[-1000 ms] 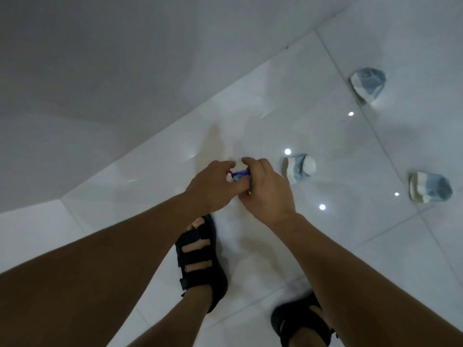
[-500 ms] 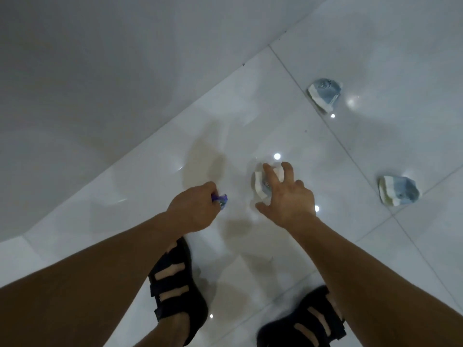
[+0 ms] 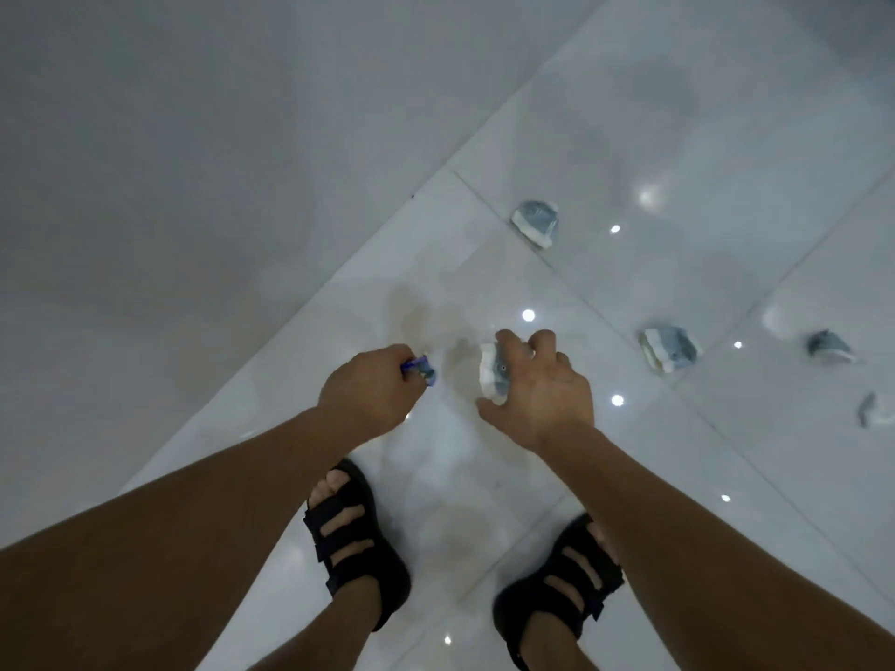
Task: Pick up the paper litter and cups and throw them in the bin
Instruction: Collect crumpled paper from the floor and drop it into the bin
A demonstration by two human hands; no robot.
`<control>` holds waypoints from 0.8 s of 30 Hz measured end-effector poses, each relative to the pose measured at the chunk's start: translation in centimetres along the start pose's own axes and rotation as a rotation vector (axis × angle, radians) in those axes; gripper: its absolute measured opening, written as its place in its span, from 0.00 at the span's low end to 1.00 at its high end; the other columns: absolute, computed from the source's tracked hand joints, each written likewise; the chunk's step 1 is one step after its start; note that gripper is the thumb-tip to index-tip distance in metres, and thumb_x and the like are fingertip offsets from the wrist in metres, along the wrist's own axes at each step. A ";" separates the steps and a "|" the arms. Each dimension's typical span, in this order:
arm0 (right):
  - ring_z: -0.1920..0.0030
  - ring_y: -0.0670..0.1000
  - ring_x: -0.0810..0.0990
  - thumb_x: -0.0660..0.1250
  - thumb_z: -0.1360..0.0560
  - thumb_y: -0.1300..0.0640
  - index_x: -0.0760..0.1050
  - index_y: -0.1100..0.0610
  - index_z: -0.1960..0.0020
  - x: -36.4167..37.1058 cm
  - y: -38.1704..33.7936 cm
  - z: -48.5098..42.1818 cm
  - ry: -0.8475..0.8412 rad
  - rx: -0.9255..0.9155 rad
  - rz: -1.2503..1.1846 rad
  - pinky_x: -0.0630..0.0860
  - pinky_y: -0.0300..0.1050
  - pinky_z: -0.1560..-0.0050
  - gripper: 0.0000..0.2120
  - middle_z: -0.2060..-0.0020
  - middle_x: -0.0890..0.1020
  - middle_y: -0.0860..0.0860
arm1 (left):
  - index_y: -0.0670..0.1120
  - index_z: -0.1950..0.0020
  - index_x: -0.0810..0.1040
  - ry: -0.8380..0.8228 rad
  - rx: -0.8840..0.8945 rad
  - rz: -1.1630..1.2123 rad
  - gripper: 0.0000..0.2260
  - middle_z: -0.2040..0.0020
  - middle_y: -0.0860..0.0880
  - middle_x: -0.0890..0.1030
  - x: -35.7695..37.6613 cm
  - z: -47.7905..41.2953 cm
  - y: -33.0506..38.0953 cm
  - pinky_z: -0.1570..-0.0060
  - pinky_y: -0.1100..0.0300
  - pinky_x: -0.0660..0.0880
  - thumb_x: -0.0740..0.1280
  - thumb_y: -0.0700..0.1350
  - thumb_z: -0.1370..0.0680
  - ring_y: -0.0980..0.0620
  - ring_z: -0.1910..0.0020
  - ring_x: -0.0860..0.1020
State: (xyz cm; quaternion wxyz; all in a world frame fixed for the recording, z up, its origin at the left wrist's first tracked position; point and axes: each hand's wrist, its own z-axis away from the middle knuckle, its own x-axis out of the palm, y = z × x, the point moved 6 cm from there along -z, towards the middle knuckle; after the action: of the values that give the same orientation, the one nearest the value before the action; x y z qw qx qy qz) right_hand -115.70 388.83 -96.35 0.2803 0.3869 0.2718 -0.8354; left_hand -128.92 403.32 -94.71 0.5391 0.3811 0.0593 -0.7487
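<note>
My left hand [image 3: 370,397] grips a small blue crumpled wrapper [image 3: 420,369] that sticks out past the fingers. My right hand [image 3: 542,394] curls round a crushed white-and-blue paper cup [image 3: 493,375], with fingers over its top and thumb below. Whether the cup still touches the floor I cannot tell. Another crushed cup [image 3: 535,222] lies farther off on the floor. A third one [image 3: 671,348] lies to the right. No bin is in view.
Glossy white floor tiles [image 3: 702,138] meet a plain wall [image 3: 193,162] on the left. Two more crumpled pieces [image 3: 830,346] [image 3: 871,411] lie near the right edge. My feet in black sandals [image 3: 356,535] [image 3: 564,583] stand just below my hands.
My hands came apart; the left kept the blue wrapper and drew back left. The right reached to the nearest crushed cup and closed its fingers round it. The view shifted.
</note>
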 end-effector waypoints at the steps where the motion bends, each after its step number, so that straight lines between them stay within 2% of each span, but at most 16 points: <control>1: 0.49 0.56 0.74 0.69 0.33 0.37 0.58 0.46 0.28 -2.8 0.2 1.5 0.011 0.011 -0.013 0.72 0.46 0.58 0.39 0.40 0.65 0.53 | 0.52 0.56 0.73 0.012 0.017 -0.013 0.08 0.67 0.54 0.74 -1.5 1.5 2.1 0.71 0.62 0.62 0.61 0.54 0.21 0.55 0.67 0.72; 5: 0.48 0.55 0.74 0.68 0.32 0.35 0.56 0.46 0.28 -15.5 1.7 8.0 0.087 0.053 -0.013 0.72 0.45 0.60 0.39 0.39 0.64 0.53 | 0.49 0.55 0.73 0.056 0.119 -0.012 0.10 0.66 0.53 0.74 -8.4 8.4 11.8 0.71 0.61 0.63 0.59 0.54 0.21 0.54 0.67 0.72; 8: 0.48 0.54 0.74 0.67 0.32 0.35 0.57 0.45 0.29 -25.9 3.1 13.4 0.171 0.095 -0.014 0.71 0.44 0.60 0.38 0.40 0.65 0.51 | 0.49 0.54 0.74 0.109 0.200 0.007 0.11 0.64 0.52 0.76 -14.2 13.9 19.5 0.67 0.59 0.65 0.59 0.55 0.21 0.50 0.63 0.75; 12: 0.48 0.54 0.73 0.67 0.32 0.36 0.57 0.45 0.29 -38.1 4.6 21.2 0.284 0.157 -0.050 0.72 0.44 0.59 0.36 0.40 0.65 0.51 | 0.52 0.55 0.73 0.150 0.323 -0.018 0.08 0.62 0.53 0.76 -20.6 21.6 29.1 0.68 0.60 0.65 0.58 0.53 0.20 0.50 0.62 0.74; 15: 0.48 0.53 0.73 0.67 0.32 0.35 0.56 0.44 0.29 -44.8 5.1 27.9 0.380 0.240 -0.086 0.72 0.44 0.58 0.37 0.40 0.65 0.50 | 0.53 0.53 0.73 0.141 0.428 -0.068 0.06 0.58 0.53 0.77 -23.3 27.6 34.7 0.64 0.59 0.68 0.58 0.51 0.21 0.51 0.62 0.75; 19: 0.48 0.53 0.73 0.67 0.33 0.35 0.56 0.44 0.29 -49.5 5.3 38.0 0.509 0.380 -0.136 0.70 0.44 0.59 0.37 0.41 0.64 0.49 | 0.50 0.52 0.74 0.135 0.608 -0.153 0.08 0.57 0.51 0.77 -25.0 35.4 40.5 0.62 0.57 0.71 0.57 0.50 0.21 0.49 0.60 0.76; 24: 0.48 0.53 0.73 0.66 0.32 0.35 0.56 0.44 0.31 -49.1 4.5 51.1 0.653 0.647 -0.171 0.70 0.44 0.60 0.36 0.41 0.65 0.50 | 0.49 0.55 0.73 0.084 0.905 -0.293 0.09 0.58 0.50 0.77 -24.3 44.5 44.6 0.64 0.58 0.70 0.57 0.52 0.20 0.50 0.61 0.76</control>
State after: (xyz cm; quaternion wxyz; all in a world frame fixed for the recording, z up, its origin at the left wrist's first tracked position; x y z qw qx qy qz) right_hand -111.18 364.12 -29.91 -0.0249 0.6732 0.1022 -0.7320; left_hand -110.34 381.25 -33.70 0.2047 0.5954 -0.1978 -0.7513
